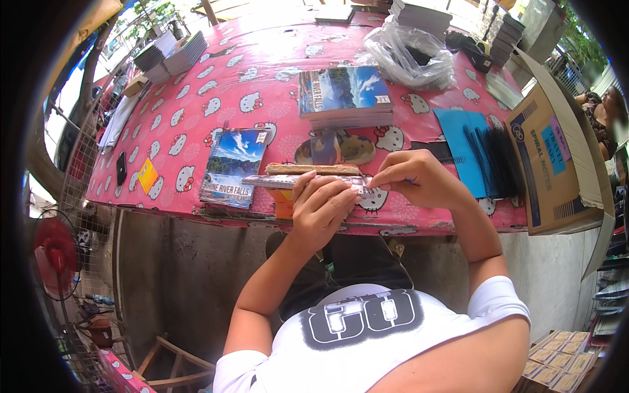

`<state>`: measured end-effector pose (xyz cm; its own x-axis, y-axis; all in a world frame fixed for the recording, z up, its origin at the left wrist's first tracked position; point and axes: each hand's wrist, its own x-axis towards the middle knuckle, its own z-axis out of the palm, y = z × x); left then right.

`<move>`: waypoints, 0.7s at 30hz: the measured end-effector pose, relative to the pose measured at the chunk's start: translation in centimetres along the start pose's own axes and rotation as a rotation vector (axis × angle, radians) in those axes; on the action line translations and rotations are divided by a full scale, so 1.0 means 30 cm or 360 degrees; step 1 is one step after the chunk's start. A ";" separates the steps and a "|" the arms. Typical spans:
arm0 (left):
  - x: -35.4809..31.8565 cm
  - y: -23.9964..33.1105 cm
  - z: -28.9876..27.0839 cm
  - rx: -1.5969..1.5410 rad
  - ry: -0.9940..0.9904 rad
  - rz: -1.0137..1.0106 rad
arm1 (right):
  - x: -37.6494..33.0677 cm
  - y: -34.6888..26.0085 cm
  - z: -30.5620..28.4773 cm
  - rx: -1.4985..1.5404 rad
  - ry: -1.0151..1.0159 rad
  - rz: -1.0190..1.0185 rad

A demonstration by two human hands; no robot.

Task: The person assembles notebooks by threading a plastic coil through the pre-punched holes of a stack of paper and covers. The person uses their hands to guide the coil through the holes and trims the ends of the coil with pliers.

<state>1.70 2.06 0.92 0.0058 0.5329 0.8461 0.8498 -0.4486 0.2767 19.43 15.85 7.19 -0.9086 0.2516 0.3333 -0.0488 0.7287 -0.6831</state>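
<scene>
Outdoor stall, bright daylight; round surface (pixel 216 78) under a pink cloth printed with white cartoon cats, wire fencing and a red fan (pixel 56 252) off to the left. Person seated at the near edge, forearms coming up from below. Left hand (pixel 321 208) lies curled over a thin booklet (pixel 288 181) held nearly flat at the surface edge, fingers pressing down on it, apparently to keep the pages squared and steady. Right hand (pixel 413 175) is pinched shut at the booklet's right end, thumb and fingertips closed on something small and blue; too small to tell what it is. A tan strip (pixel 311 169) lies just behind the booklet, parallel to it. To the left, touching the work area, one landscape-cover booklet (pixel 230 167) lies alone, within easy reach. Behind the hands, a stack (pixel 345 97) of the same covers, squared up. To the right, a blue sheet (pixel 468 147) with black spiral coils (pixel 501 160) laid on it, close to the right hand, which looks like supply kept on the working side. An open carton (pixel 557 164) stands at the right edge. A crumpled clear bag (pixel 409 56) sits farther back, more stacks (pixel 171 54) at the far left and far right rim. A yellow card (pixel 147 175) and a dark small object (pixel 121 167) lie near the left rim, well apart from the work.
</scene>
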 end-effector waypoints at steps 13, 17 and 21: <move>0.125 -0.001 0.012 0.0211 -0.0014 -0.0459 | 0.001 -0.021 0.034 -0.0587 0.0442 0.0060; 0.100 -0.025 0.014 0.0137 -0.0029 -0.0369 | 0.011 -0.001 0.067 -0.0122 0.0519 0.0217; 0.079 -0.018 0.025 0.0077 0.0073 -0.0395 | 0.008 -0.025 0.069 -0.0376 0.0446 0.0298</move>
<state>1.65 4.10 2.43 -0.2288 0.5890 0.7751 0.8464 -0.2730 0.4573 18.39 14.04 6.42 -0.7431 0.5337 0.4038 0.2330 0.7719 -0.5915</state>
